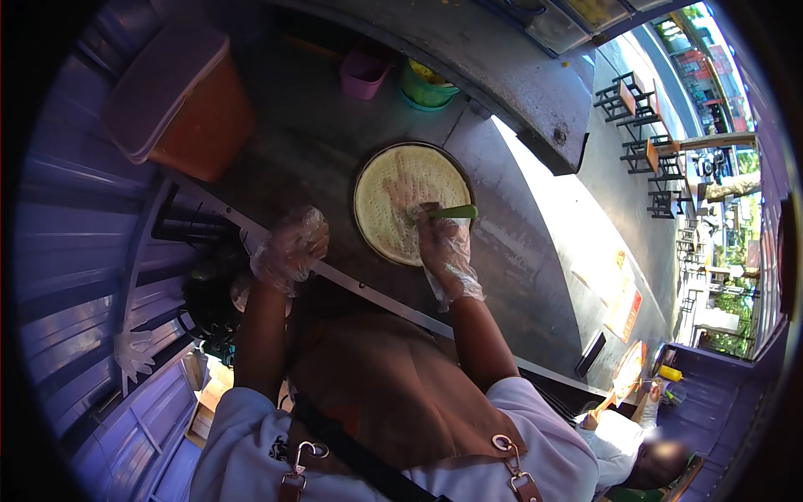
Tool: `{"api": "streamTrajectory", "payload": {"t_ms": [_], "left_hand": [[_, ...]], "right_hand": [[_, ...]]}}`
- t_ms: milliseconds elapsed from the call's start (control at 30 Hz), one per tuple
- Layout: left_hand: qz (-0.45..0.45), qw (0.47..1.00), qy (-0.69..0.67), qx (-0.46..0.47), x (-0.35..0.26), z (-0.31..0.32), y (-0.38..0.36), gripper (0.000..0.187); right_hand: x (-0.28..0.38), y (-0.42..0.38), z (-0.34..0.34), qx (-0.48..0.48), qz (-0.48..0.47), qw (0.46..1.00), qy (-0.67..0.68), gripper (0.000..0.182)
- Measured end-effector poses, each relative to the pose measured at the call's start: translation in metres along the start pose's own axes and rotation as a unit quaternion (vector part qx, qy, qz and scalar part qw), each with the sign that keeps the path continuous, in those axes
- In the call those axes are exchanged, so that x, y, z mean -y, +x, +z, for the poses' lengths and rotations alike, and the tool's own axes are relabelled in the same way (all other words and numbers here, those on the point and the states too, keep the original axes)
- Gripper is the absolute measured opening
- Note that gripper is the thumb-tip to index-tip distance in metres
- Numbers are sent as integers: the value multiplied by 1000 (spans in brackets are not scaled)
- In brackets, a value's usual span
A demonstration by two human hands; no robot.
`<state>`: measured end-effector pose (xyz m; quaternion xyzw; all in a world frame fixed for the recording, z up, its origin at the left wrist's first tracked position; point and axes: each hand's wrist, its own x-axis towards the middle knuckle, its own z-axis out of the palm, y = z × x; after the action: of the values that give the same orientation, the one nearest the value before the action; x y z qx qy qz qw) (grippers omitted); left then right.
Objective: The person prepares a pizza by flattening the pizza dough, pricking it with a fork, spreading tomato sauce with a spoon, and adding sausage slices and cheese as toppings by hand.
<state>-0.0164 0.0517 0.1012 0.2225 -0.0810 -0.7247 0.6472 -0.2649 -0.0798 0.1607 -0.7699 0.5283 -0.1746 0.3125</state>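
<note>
A round, pale pizza base (pixel 391 180) dotted with small holes lies in a dark round pan (pixel 358 219) on the metal counter. Over its right side, my right hand (pixel 443 249), in a clear plastic glove, is closed around a green-handled utensil (pixel 453 212). The utensil's working end is at the dough, too small and shaded to identify. A faint reddish patch shows on the middle of the base. My left hand (pixel 291 247), also gloved, hovers by the counter's near edge, left of the pan. Its fingers are curled in, and nothing shows in them.
A lidded orange-brown tub (pixel 201 125) stands at the left. Behind the pan are a pink container (pixel 365 74) and a green bowl (pixel 427 86). A raised metal shelf (pixel 535 117) overhangs the back. A phone (pixel 590 354) lies at right, near another person (pixel 623 443).
</note>
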Motion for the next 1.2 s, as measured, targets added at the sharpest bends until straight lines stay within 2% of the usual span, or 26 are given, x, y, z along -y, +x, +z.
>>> {"api": "streamTrajectory", "payload": {"t_ms": [67,133,167,300,367,400,433,500,533,600,700,733,867,933,967,1033,1067,1200], "left_hand": [[-2,1000,5,-24,0,4,-2,19],[-1,1000,9,-23,0,6,-1,19],[-2,1000,14,-21,0,7,-1,20],[8,999,-3,-53,3,6,-2,21],[9,999,7,-51,2,8,-2,22],[10,999,7,-50,2,8,-2,22],[6,999,7,-46,3,7,-2,21],[9,999,7,-43,1,6,-2,21],[8,999,2,-37,1,8,-2,21],[6,1000,-3,-28,1,9,-2,21],[11,998,18,-58,-1,11,-1,22],[8,999,16,-49,-1,11,-1,22],[-14,1000,13,-13,0,2,0,22],[-20,1000,6,-14,1,-3,2,23],[-27,999,-4,-17,1,-4,2,23],[-22,999,6,-26,1,-3,0,23],[-16,999,15,-34,1,-1,0,24],[-10,999,14,-50,1,7,-3,24]], "right_hand": [[1,4,3,-6,-11,999,44,29],[-8,19,14,9,-56,997,-54,34],[-8,23,14,9,-57,997,-54,34],[11,39,7,-10,-33,999,-6,33],[9,50,14,17,-59,996,-62,34],[8,54,16,31,-1,996,-80,35],[10,54,14,31,-3,996,-80,35],[17,53,12,2,-18,999,43,36],[20,54,12,3,-21,999,42,36],[24,53,13,114,11,993,-15,35],[14,48,21,63,-30,997,32,37],[20,47,19,68,0,997,40,39],[34,58,15,95,-15,995,-10,44],[46,71,11,134,91,987,5,50],[44,75,16,135,91,987,6,50],[36,79,30,49,1,998,-38,53],[36,75,40,-29,-5,1000,-1,53],[27,73,43,28,49,997,45,54]]}}
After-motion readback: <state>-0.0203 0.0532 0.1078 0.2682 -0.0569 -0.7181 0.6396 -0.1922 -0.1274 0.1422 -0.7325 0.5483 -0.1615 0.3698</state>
